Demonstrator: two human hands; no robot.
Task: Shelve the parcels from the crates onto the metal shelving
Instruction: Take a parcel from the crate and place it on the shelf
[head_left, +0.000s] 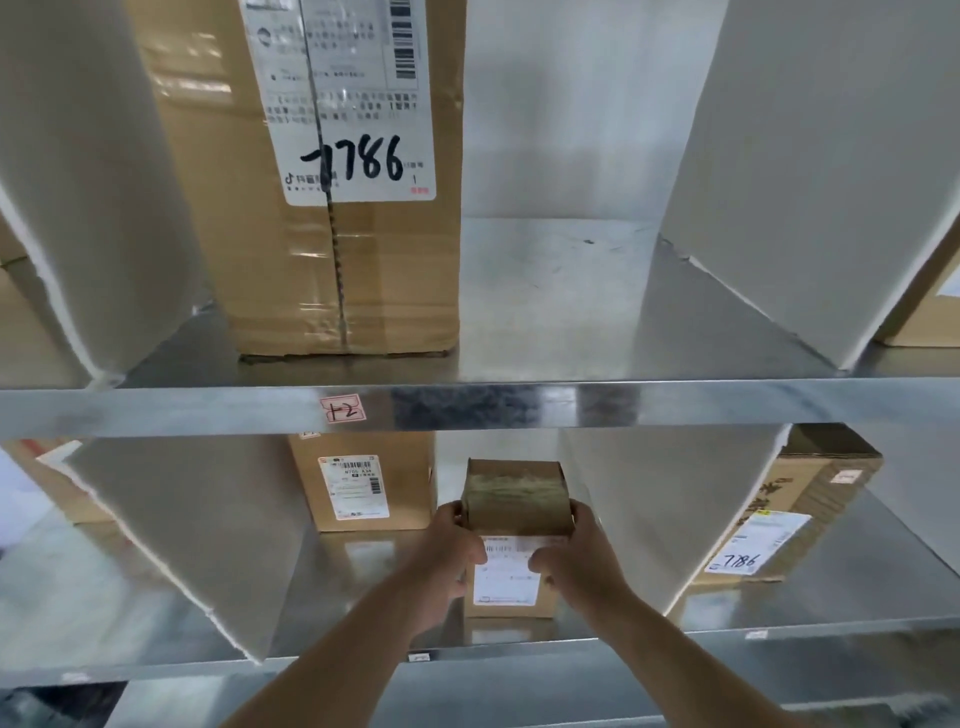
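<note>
Cardboard, brown and taped over the top, fills the space between my hands: a small parcel (513, 525) with a white shipping label on the face turned toward me, its barcode row just showing between my thumbs. My left hand (451, 553) grips its left side, fingers curled round the edge and thumb across the label; my right hand (574, 558) grips the right side the same way. The parcel sits upright on the lower shelf (363, 577) of the metal shelving, its bottom edge at the shelf surface, near the front lip.

Just beyond my left hand stands a taller brown box (363, 483) with a small white label, close beside the parcel but apart from it. White divider panels (171, 525) slant outward past each wrist. Beyond my right hand, past the divider, lies another box (779, 525) whose label reads 7786. Above my hands, on the upper shelf (545, 312), a large carton (332, 208) carries 7786 in black marker, and a small tag (343, 408) on the shelf edge reads 1-2.
</note>
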